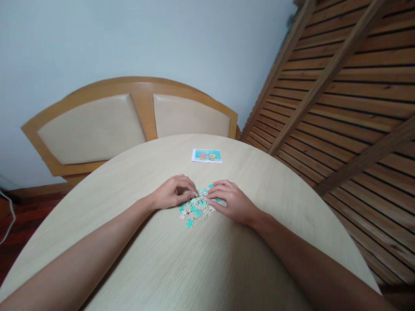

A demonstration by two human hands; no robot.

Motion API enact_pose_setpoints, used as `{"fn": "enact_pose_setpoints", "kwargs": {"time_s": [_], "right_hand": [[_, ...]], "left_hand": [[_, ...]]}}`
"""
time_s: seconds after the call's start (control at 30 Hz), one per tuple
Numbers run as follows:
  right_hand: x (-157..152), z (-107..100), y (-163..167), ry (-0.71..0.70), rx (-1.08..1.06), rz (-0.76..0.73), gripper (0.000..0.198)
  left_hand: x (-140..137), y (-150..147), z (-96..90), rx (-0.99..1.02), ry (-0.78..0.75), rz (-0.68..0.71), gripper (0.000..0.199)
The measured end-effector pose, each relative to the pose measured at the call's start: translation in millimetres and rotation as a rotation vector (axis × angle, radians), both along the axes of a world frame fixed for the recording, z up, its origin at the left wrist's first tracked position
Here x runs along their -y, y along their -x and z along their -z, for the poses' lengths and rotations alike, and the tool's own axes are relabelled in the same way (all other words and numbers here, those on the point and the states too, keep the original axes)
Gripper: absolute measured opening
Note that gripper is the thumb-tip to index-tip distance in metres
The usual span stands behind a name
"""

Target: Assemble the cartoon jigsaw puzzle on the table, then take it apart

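Note:
A loose heap of small jigsaw puzzle pieces [196,211], turquoise and whitish, lies on the round pale wooden table [155,263]. At the heap's left side is my left hand [174,191], its thumb and forefinger pinched together on what looks like a puzzle piece, mostly hidden by the fingers. My right hand [231,201] rests over the right side of the heap. Its fingers are stretched out and slightly apart, touching pieces, and it grips none that I can see. Beyond both hands lies a picture sheet [207,156] with pink and yellow cartoon figures on turquoise.
A bench back [142,112] with cream padded panels stands behind the table, against a pale wall [155,39]. Slatted wood [350,99] rises close along the right side. At the far left a white cable [12,214] hangs near the dark floor.

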State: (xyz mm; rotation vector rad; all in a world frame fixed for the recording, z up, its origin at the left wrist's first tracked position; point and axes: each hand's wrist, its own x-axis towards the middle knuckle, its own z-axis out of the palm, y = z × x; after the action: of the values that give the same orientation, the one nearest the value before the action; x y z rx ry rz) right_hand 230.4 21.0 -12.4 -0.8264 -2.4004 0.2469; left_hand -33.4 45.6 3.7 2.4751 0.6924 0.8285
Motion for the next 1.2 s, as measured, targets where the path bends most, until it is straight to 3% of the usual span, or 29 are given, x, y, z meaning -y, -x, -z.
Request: {"fn": "enact_pose_setpoints", "kwargs": {"time_s": [0.17,0.27,0.53,0.77,0.87,1.03,1.1,1.2], "right_hand": [[0,-1,0,-0.024,-0.019,-0.004,0.008],[-1,-1,0,-0.044,-0.031,0.030,0.008],[-11,0,-14,0.027,-0.122,0.393,0.015],[-17,5,-27,0.033,0.001,0.541,0.017],[-17,6,-27,0.007,0.033,0.557,0.016],[-15,3,-25,0.064,0.059,0.575,0.017],[-13,-1,-22,0.059,0.029,0.509,0.017],[-8,-6,-16,0.031,-0.038,0.293,0.016]], "left_hand": [[-8,11,5.5,-0.054,-0.150,-0.273,0.020],[-12,18,7.9,-0.159,-0.259,-0.363,0.025],[-10,18,7.0,-0.379,-0.374,-0.378,0.026],[-12,18,10.4,-0.367,-0.310,-0.388,0.027],[-9,16,8.2,-0.298,-0.273,-0.359,0.026],[1,9,1.0,-0.210,-0.237,-0.116,0.023],[3,7,0.6,-0.216,-0.226,-0.055,0.023],[3,7,2.4,-0.226,-0.212,-0.036,0.023]]}}
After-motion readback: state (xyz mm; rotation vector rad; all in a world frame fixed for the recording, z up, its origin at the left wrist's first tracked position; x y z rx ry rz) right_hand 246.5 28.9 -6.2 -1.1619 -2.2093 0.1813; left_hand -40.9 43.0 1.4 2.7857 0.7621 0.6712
